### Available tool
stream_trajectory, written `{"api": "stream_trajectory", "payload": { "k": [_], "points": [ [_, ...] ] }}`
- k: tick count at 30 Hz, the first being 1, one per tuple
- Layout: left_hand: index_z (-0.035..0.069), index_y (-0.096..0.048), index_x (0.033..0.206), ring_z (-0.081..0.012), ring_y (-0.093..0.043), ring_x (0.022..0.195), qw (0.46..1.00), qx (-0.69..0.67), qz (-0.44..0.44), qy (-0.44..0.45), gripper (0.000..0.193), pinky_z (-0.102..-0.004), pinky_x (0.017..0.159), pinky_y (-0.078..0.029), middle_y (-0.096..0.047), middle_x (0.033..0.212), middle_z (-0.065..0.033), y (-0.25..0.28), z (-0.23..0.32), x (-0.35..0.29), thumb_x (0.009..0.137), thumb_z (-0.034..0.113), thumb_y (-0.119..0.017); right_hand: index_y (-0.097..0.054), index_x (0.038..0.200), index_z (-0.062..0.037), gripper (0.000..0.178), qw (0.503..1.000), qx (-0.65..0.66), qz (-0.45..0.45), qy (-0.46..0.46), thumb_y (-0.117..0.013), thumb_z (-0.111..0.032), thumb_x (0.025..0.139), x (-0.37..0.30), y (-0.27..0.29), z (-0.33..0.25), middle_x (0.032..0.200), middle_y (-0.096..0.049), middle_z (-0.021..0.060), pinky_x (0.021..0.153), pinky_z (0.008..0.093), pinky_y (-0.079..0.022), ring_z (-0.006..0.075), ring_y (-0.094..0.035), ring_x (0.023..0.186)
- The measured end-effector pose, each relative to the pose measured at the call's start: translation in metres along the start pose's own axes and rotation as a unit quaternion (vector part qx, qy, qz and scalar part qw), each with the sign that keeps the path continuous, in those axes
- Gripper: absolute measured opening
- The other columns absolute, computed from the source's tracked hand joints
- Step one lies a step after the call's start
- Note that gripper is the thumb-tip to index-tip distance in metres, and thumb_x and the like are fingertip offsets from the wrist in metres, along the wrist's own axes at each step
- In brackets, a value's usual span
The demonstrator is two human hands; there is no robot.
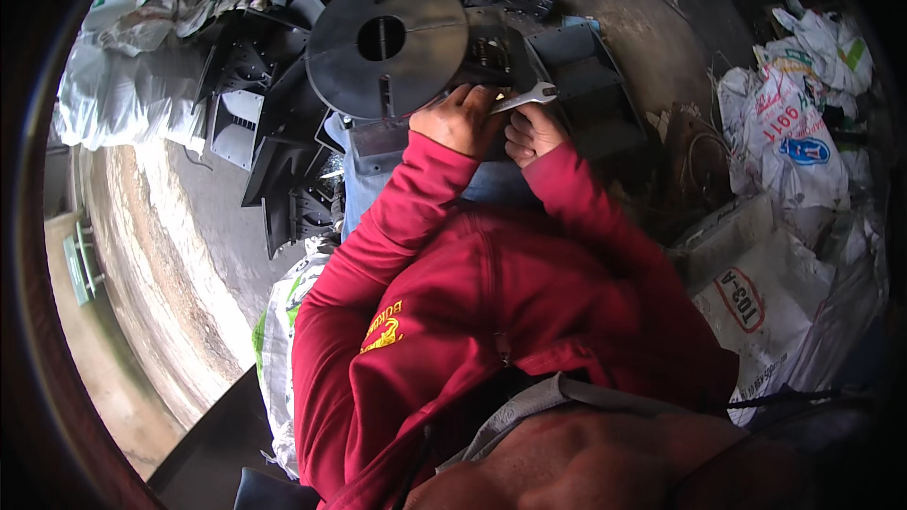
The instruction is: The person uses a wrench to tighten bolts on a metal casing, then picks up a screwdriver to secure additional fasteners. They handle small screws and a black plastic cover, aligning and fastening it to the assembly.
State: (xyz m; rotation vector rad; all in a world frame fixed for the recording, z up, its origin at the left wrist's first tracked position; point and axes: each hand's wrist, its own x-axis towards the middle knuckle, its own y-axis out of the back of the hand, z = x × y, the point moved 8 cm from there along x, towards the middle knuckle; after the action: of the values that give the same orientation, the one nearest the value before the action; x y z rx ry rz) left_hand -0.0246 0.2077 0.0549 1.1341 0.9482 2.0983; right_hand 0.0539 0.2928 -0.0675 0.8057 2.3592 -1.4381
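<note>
wrench: the silver wrench (520, 100) is in front of you, at your two hands, just past the near right edge of the dark disc (340, 57).
long axis: its shaft runs crosswise to you, rising slightly away from you toward the right.
open fork: it points to your right and a little away from you; the other end is hidden at your left fingers.
left hand: your left hand (456, 120) has its fingers bent at the wrench's left end; you cannot tell from here whether they clasp it.
right hand: your right hand (534, 132) has its fingers curled in just below the shaft; whether they grasp it, you cannot tell.
disc: its broad face, with a central hole and slots, is turned up toward you.
surroundings: dark metal parts (236, 127) lie to your left, white sacks (803, 132) to your right.
</note>
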Motion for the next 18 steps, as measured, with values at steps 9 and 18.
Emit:
{"api": "stream_trajectory", "payload": {
  "k": [9,18],
  "points": [
    [0.019,-0.069,0.101,-0.0261,-0.068,0.069,1.000,-0.004,0.011,0.019,0.027,-0.0356,0.055,-0.054,-0.069,0.083,-0.0027,0.007,0.004,0.005,0.074,0.020,-0.073,-0.056,0.084,-0.0150,0.016,1.000,0.009,-0.022,0.007,-0.066,-0.025,0.090,0.004,0.009,0.005,0.056,-0.034,-0.0090,0.039,0.0212,-0.021,0.0040,-0.029,0.044],
    [0.018,-0.069,0.102,-0.0267,-0.067,0.067,0.999,-0.027,-0.016,-0.010,0.027,-0.0355,0.055,-0.053,-0.068,0.082,-0.0037,0.005,0.008,0.007,0.074,0.016,-0.073,-0.061,0.099,-0.0153,0.016,1.000,0.009,-0.023,0.007,-0.065,-0.029,0.092,0.004,0.005,0.003,0.056,-0.034,-0.0092,0.039,0.0197,-0.022,0.0029,-0.030,0.044]
  ]
}}
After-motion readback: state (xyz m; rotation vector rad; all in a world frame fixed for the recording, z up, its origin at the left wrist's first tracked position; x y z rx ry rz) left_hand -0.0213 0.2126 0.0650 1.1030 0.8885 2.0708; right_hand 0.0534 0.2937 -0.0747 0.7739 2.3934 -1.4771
